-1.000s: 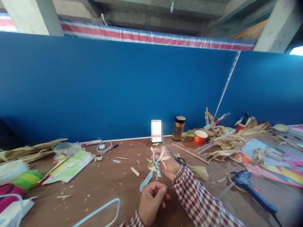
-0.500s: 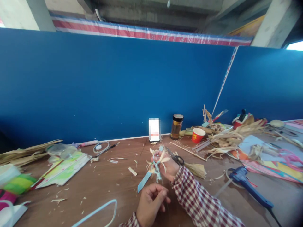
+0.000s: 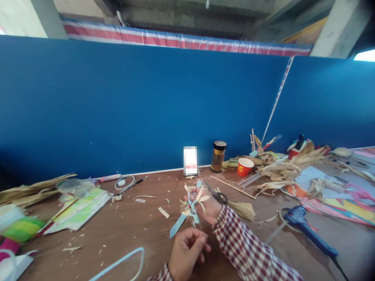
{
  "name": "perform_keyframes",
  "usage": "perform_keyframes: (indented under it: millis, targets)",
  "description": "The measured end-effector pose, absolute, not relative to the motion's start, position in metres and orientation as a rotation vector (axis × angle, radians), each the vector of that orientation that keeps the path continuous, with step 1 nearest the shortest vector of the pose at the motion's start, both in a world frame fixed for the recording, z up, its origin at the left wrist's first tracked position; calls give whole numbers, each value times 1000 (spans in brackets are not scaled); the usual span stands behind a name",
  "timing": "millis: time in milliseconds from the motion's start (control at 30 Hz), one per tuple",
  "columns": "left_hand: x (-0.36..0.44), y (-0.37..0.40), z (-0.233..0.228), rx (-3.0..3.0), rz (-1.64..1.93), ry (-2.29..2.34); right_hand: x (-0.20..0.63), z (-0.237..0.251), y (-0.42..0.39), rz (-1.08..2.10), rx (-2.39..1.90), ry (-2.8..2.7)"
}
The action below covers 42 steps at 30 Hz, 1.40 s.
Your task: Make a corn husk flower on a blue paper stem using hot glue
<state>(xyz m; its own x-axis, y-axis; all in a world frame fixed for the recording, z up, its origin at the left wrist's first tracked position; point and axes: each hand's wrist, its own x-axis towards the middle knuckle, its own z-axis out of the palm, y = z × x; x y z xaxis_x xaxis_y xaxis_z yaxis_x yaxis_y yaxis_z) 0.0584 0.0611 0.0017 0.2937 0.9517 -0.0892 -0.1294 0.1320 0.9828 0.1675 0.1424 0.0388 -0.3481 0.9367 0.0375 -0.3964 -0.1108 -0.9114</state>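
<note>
Nothing has shifted: littered wooden table (image 3: 123,230) meets blue partition (image 3: 131,109).

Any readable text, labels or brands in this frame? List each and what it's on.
None legible.
Red paper cup: yellow print, too small and blurred to read.
White card at the blue wall: pixelated, unreadable.
Green and yellow printed packet: print too blurred.
Amber jar: no label readable.

Even daylight, wide-angle view

Light enters from a bright, blown-out opening (image 3: 365,56) at upper right; shadows stay soft, edges bend and blur, and the bottom right corner darkens.
</note>
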Motion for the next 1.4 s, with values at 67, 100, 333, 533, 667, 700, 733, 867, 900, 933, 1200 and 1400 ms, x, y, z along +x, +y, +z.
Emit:
perform_keyframes:
  millis: [67,100,333,533,667,700,733,867,900,933,1200,1400]
  targets:
    - [59,61,2,1142,988,943,168,39,143,1660,-735,-1111]
    - [59,61,1,1140,989,944,168,39,143,1651,-748,-1113]
    - [58,60,0,1137,989,941,166,42,143,1600,-761,-1072]
    - [59,61,3,1100,998,949,166,45,141,1618,-727,-1056]
    - [58,63,3,1083,1022,954,166,43,141,1638,-730,-1043]
    - [58,63,4,1088,1022,953,166,42,142,1638,-738,-1045]
    - [57,63,4,1094,1022,953,167,42,142,1636,-747,-1048]
    - [57,62,6,1103,1028,956,169,42,144,1637,-749,-1038]
    - [57,62,6,1102,1029,957,169,42,144,1646,-748,-1034]
    - [57,61,7,1100,1028,958,170,44,144,1654,-749,-1032]
    - [58,61,7,1101,1009,947,171,52,140,1640,-726,-1025]
    - [57,62,5,1122,1005,943,171,54,140,1657,-727,-1010]
